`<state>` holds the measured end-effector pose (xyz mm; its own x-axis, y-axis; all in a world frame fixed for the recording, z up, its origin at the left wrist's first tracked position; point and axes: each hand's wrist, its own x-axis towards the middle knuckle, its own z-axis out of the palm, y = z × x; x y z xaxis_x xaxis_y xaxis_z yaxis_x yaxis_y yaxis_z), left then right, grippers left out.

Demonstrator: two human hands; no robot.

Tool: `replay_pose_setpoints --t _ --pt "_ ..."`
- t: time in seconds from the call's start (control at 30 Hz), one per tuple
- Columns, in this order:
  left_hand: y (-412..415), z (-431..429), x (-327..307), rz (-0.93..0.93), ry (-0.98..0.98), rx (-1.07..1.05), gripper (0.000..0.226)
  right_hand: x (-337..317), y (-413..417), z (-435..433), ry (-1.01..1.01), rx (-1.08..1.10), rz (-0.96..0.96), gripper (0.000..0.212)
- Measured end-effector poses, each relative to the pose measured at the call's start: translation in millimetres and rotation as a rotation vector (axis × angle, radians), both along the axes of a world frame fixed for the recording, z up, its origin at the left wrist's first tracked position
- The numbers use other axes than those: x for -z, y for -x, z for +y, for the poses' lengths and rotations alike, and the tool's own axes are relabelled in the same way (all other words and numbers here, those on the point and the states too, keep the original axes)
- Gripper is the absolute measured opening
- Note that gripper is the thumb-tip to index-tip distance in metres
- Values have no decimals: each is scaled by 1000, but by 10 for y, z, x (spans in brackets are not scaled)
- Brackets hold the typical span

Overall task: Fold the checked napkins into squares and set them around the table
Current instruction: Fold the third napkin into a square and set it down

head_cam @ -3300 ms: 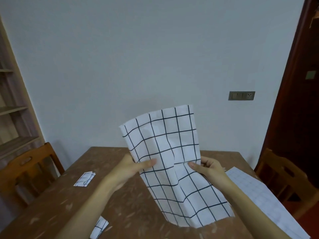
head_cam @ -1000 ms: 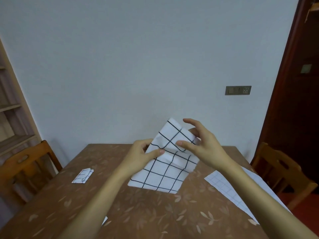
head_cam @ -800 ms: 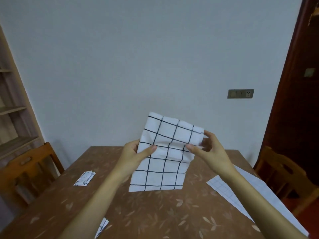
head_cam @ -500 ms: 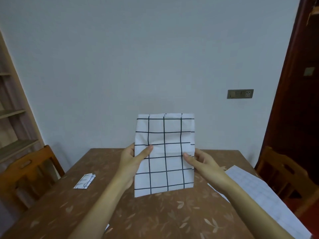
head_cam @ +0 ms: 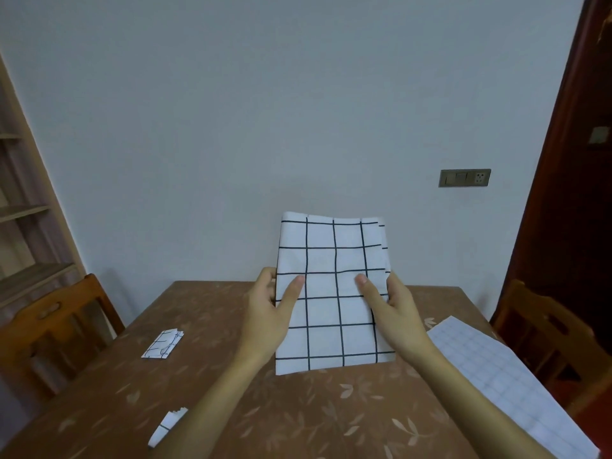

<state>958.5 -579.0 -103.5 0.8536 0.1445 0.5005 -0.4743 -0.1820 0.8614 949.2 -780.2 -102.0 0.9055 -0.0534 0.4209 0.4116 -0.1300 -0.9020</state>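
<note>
Both hands, left (head_cam: 270,321) and right (head_cam: 395,313), pinch the side edges of the half-folded napkin (head_cam: 332,293), held upright above the tabletop (head_cam: 331,419). Its long axis runs vertically, so I'd guess the next fold goes top to bottom.

The checked napkin (head_cam: 332,293), a long loose sheet seconds ago, is now folded into a flat upright rectangle at frame centre; left hand (head_cam: 268,313) and right hand (head_cam: 395,313) have shifted to pinch its side edges.

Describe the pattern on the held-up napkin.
The napkin is white with thin black grid lines; head view.
</note>
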Motion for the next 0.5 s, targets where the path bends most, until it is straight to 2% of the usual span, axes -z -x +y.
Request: replay_pose_setpoints --t 0.1,0.2,0.27,0.33,0.5 --pt "-14 -9 -34 -18 26 -27 16 -1 -20 -2 40 17 -37 22" --pt "-41 29 -51 25 14 16 15 -16 -37 -53 61 -3 -5 19" --pt "-62 95 -72 103 11 118 10 -57 -20 -116 90 -22 29 17" --pt "-83 184 -108 183 55 218 8 -113 -17 -200 39 -81 52 15" --pt "-77 323 -196 259 100 297 16 -224 -10 -370 -151 -132 146 14"
